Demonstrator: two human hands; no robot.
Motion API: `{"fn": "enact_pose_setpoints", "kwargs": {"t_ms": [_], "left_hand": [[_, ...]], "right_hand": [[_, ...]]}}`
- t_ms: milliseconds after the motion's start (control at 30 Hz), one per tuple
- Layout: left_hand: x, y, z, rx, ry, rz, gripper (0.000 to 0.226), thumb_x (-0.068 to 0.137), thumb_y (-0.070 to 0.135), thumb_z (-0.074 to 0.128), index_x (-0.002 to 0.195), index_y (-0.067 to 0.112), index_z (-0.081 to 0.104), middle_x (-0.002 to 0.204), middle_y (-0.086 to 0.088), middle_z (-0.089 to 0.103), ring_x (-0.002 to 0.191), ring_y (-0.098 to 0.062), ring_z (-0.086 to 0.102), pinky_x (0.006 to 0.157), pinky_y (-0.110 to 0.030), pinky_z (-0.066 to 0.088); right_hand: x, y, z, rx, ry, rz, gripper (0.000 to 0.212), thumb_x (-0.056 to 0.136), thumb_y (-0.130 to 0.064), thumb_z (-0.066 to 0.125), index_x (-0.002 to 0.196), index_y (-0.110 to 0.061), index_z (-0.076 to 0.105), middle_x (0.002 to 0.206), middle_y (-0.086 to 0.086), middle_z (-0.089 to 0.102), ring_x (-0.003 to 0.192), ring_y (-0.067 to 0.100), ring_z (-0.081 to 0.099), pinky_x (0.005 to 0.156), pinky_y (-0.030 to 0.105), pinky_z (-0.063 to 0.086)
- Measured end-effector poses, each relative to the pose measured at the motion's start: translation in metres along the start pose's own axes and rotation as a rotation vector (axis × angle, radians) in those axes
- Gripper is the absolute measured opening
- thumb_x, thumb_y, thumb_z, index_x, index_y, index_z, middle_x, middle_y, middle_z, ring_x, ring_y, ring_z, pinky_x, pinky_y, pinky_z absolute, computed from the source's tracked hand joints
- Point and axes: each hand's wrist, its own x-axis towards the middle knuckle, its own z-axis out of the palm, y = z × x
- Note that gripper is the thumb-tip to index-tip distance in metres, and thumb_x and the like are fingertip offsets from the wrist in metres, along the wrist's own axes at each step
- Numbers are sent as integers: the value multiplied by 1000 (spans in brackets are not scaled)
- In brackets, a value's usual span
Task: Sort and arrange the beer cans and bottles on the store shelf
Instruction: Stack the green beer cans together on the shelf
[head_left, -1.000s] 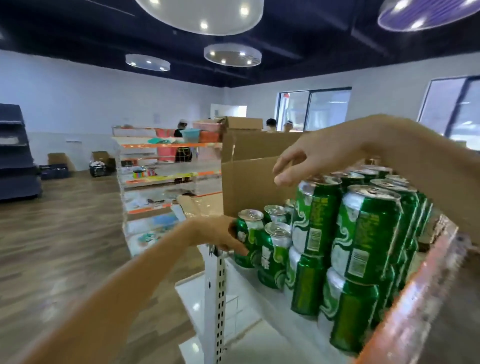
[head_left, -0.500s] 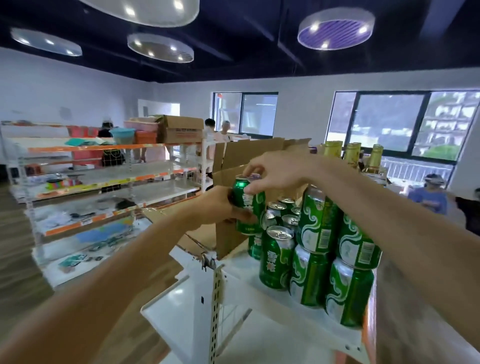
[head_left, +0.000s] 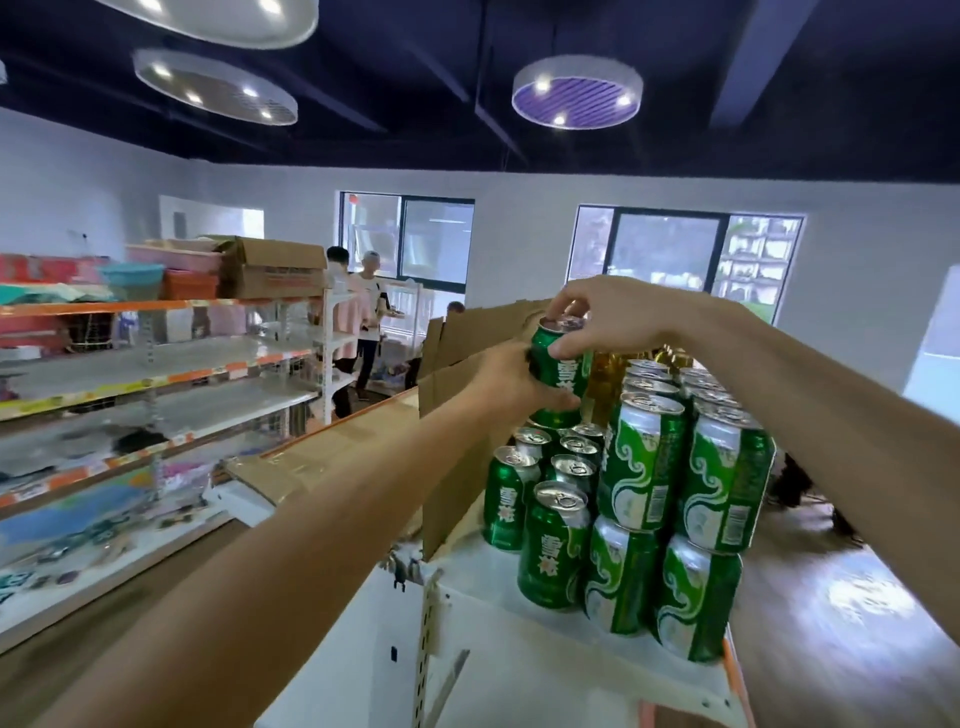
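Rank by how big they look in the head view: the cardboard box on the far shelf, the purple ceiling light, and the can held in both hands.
1. Purple ceiling light and cardboard box: they look about alike, so I won't rank them.
2. Held can: the smallest.
Apparent size only; the can is much nearer the camera.

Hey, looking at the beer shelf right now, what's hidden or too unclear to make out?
All in the head view:
- Raised green can: its left side is covered by the left hand, its rim by the right hand.
- Amber bottles: mostly hidden behind the raised can and the stacked cans; their count is unclear.
- Cardboard box: its inside is hidden by its wall.
- Far shelf goods: blurred.
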Motion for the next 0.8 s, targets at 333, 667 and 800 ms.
{"fn": "enact_pose_setpoints", "kwargs": {"t_ms": [333, 667, 800], "left_hand": [[80, -20, 28, -10, -84, -29, 44, 75, 16, 86, 113, 9, 65, 105, -8, 69, 102, -26, 66, 94, -39, 55], [138, -38, 59, 22, -213, -105, 31, 83, 7, 78, 109, 10, 62, 99, -6, 65, 93, -23, 64, 79, -30, 55], [141, -46, 63, -7, -248, -96, 24, 85, 3, 75, 104, 10, 62, 90, -2, 63, 85, -19, 62, 65, -22, 48]], "right_hand": [[43, 45, -3, -78, -122, 178, 46, 92, -39, 69, 131, -18, 58, 123, 0, 58, 109, 20, 59, 93, 33, 46], [80, 115, 13, -134, -251, 144, 44, 94, -42, 65, 128, -14, 63, 124, 2, 63, 112, 20, 62, 98, 34, 45], [88, 126, 23, -137, -264, 113, 46, 96, -41, 63, 131, -11, 61, 125, 1, 63, 113, 20, 62, 96, 31, 44]]}}
